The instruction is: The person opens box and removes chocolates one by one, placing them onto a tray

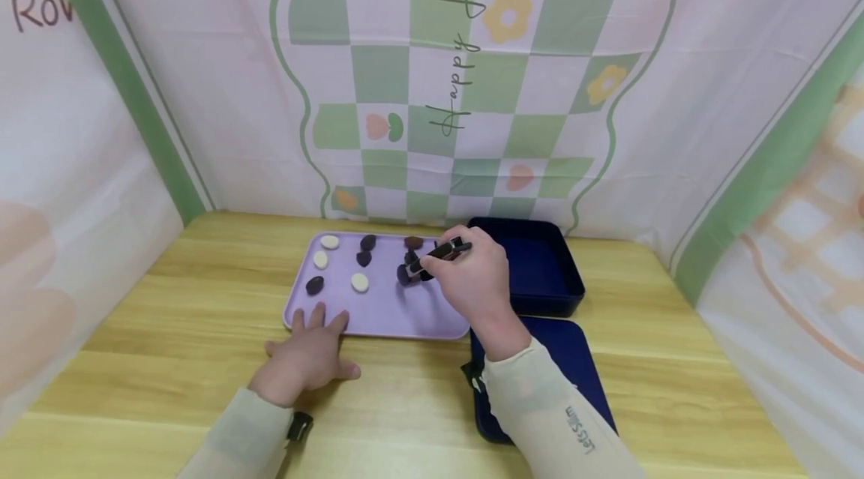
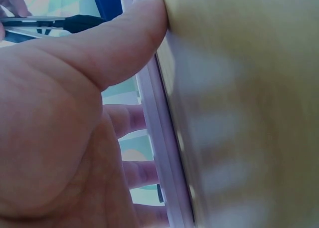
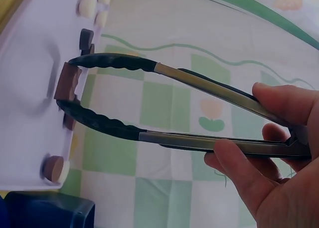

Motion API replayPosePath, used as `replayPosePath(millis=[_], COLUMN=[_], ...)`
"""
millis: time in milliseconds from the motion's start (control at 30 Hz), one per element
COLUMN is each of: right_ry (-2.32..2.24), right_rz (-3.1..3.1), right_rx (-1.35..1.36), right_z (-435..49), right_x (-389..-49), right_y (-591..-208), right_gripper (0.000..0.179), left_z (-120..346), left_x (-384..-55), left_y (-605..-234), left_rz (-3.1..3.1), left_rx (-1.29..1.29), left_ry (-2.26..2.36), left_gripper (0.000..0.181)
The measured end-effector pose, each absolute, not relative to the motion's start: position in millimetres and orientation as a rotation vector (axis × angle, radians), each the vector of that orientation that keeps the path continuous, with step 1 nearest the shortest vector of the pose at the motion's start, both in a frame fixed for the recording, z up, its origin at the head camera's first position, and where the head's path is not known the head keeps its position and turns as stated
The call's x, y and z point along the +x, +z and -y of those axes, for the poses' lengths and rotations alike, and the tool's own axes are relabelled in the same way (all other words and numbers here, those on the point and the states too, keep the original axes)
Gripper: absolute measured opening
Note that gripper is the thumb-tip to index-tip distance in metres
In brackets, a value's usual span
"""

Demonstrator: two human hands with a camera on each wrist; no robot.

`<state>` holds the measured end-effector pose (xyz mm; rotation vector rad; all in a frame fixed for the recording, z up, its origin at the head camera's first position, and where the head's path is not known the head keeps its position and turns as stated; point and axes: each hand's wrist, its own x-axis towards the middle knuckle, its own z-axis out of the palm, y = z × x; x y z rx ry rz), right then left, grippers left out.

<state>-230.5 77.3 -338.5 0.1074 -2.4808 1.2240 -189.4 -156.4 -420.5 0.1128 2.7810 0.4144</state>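
Observation:
A lilac tray (image 1: 378,320) lies on the table with several white and dark brown oval pieces on it. My right hand (image 1: 475,276) grips metal tongs (image 3: 199,91) with black scalloped tips. In the right wrist view the tips stand at either side of a brown piece (image 3: 67,82) on the tray, seemingly touching it. My left hand (image 1: 307,350) lies at the tray's near left edge with fingers spread and straight. Its fingertips reach over the rim, and the left wrist view shows the thumb (image 2: 124,43) beside the tray edge.
An open dark blue box (image 1: 543,261) stands right of the tray, against the back cloth. Nearer me lies a flat dark blue lid (image 1: 563,359), partly under my right forearm. Patterned cloth walls (image 1: 445,74) enclose the wooden table (image 1: 398,404) at the back and sides.

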Motion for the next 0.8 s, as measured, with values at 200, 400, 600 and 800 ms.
replayPosePath(millis=[200,400,600,800], right_ry=[1.149,1.147,1.144,1.245], right_rz=[2.491,2.466,2.452,2.418], right_rx=[0.127,0.148,0.149,0.119], right_z=[-75,-76,-81,-91], right_x=[-233,-234,-232,-226], right_y=[-342,-343,-342,-333], right_gripper=[0.021,0.021,0.023,0.024], left_z=[156,157,156,155], left_x=[-188,-188,-188,-188], left_y=[-419,-420,-420,-418], left_rz=[-2.796,-2.805,-2.798,-2.797], left_rx=[0.129,0.127,0.123,0.118], left_ry=[0.425,0.426,0.424,0.421], left_gripper=[0.094,0.094,0.094,0.094])
